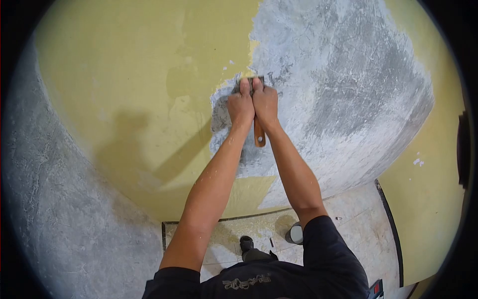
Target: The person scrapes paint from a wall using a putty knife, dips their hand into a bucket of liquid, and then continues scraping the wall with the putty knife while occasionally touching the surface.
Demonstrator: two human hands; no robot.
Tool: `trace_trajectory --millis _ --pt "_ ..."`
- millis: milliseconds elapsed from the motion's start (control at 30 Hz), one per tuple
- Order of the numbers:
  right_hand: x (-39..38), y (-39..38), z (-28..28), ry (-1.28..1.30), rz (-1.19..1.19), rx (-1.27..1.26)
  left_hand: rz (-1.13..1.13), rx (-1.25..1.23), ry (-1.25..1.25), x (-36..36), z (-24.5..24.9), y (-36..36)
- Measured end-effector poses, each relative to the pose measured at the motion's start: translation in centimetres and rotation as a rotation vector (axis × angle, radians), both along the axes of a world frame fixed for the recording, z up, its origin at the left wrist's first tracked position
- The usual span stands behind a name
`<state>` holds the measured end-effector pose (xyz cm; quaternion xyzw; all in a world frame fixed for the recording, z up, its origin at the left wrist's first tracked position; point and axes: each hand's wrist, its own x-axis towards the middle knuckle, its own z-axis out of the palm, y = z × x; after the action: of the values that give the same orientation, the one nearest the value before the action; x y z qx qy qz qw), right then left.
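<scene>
Both of my hands grip one scraper with a wooden handle [260,134], held up against the wall. My left hand [241,105] is closed on it from the left, and my right hand [265,103] wraps it from the right, thumbs side by side pointing up. The dark blade [263,79] shows just past my thumbs, at the ragged edge between yellow paint [144,60] and bare grey plaster [343,74]. Most of the blade is hidden by my fingers. Small pale flecks lie on my forearms.
On the tiled floor [348,224] below, a bucket [295,233] with pale contents stands near the wall's foot. Paint chips are scattered around my shoe [246,243]. A grey stripped wall [64,199] rises on the left, a yellow wall [428,214] on the right.
</scene>
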<state>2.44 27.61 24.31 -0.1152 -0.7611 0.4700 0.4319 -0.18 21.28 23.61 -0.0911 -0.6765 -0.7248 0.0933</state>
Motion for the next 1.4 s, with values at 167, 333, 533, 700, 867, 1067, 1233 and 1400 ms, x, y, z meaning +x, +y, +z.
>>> trace_trajectory --millis 167,333,533,700,867,1067,1233,1400 --pt "-0.5 -0.2 1.4 -0.030 0.043 -0.093 0.042 -0.068 0.029 -0.8 0.5 0.1" --pt "0.5 -0.4 0.6 -0.013 0.030 -0.075 -0.004 -0.068 0.019 -1.0 -0.6 0.2" --pt "-0.2 0.2 0.7 -0.019 -0.003 0.000 -0.001 -0.077 0.010 -0.8 -0.3 0.2" --pt "0.6 0.0 2.7 -0.040 0.023 0.025 0.010 -0.021 -0.003 -1.0 0.4 0.8" --pt "0.1 0.7 0.9 -0.036 0.010 0.033 -0.042 0.070 -0.092 -0.5 -0.3 0.7" --pt "0.6 0.6 2.0 -0.058 0.014 0.097 -0.055 0.226 -0.134 0.7 0.1 0.7" --pt "-0.3 0.3 3.6 -0.041 0.034 0.104 0.001 0.278 -0.084 0.4 1.9 0.5" --pt "0.9 0.3 1.7 -0.075 0.061 0.098 -0.039 0.263 -0.098 0.9 -0.2 0.6"
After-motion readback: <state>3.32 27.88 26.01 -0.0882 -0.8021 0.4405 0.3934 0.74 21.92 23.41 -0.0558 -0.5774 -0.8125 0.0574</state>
